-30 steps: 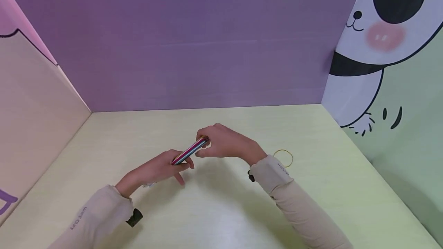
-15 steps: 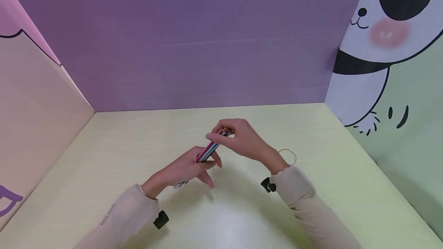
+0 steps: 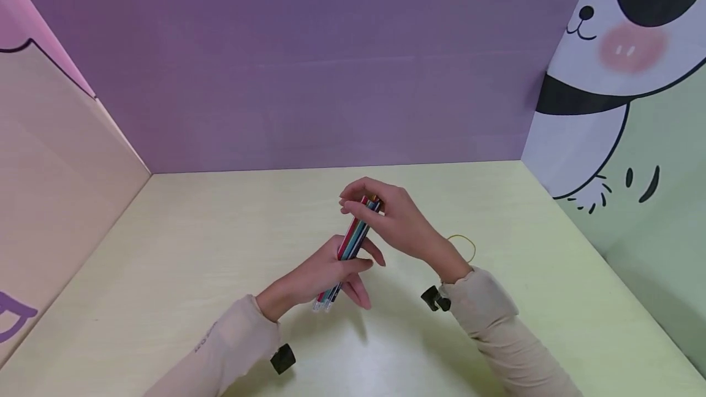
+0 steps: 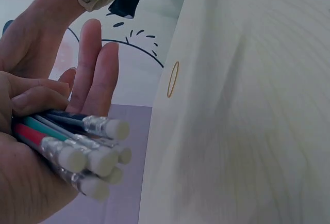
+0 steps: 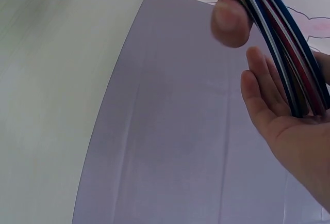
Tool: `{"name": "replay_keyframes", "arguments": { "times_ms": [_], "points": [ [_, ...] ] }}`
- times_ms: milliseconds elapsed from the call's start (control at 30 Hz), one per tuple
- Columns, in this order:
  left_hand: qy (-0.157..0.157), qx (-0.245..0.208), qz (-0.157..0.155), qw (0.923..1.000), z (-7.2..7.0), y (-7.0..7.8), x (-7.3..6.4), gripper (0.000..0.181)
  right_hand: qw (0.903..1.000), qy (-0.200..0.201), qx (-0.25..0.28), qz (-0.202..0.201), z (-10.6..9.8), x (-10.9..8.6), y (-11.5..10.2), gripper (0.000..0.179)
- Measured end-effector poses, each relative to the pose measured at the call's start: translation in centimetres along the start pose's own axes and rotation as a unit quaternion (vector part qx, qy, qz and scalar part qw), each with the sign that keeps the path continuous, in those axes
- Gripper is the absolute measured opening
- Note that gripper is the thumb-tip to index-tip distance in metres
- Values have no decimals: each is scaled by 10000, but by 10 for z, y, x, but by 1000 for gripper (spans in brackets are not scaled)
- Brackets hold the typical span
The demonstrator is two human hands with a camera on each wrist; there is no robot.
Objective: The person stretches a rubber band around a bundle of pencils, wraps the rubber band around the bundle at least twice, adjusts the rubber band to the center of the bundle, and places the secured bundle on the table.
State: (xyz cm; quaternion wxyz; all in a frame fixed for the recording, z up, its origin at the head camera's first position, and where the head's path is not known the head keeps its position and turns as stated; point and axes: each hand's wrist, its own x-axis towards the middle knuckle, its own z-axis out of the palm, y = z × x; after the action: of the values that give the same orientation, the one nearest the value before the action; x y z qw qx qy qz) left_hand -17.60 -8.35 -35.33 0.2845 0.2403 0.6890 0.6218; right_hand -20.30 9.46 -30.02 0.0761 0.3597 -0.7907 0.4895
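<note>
A bundle of several pencils (image 3: 355,236) in red, teal and dark colours is held above the table by my left hand (image 3: 325,269), whose thumb crosses over them. Their white eraser ends (image 4: 100,159) point down and toward the left wrist camera. My right hand (image 3: 401,219) cups the upper ends. In the right wrist view the pencil ends meet its palm (image 5: 294,136), and its fingers are extended beside the bundle rather than wrapped round it. Two fingers of the left hand stick out straight in the left wrist view.
On the pale wooden table (image 3: 220,231), beside the right wrist, lies a thin yellow rubber band (image 3: 473,250). A purple wall (image 3: 331,78) stands at the back. Side panels with cartoon prints, including a panda (image 3: 601,78), bound the table left and right.
Both hands have shifted right with the pencils, and the bundle has swung steeper, so the eraser ends now show below the left hand. The right hand has moved over the upper ends.
</note>
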Motion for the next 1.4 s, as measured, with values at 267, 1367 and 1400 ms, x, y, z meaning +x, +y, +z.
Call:
{"name": "replay_keyframes", "arguments": {
  "times_ms": [267, 1367, 1400],
  "points": [
    [-142, -58, 115, 9998, 6, 0, 0, 31, 9967, -420, 679, -156, -2, 0, -4, 21],
    [1355, 1352, 902, 9774, 6, -8, 7, 17, 9866, 965, -1198, -535, 0, -2, 3, 31],
    [1491, 1478, 979, 9728, 6, -8, 7, 17, 9850, 1055, -1253, -542, 0, -2, 3, 31]
  ]
}}
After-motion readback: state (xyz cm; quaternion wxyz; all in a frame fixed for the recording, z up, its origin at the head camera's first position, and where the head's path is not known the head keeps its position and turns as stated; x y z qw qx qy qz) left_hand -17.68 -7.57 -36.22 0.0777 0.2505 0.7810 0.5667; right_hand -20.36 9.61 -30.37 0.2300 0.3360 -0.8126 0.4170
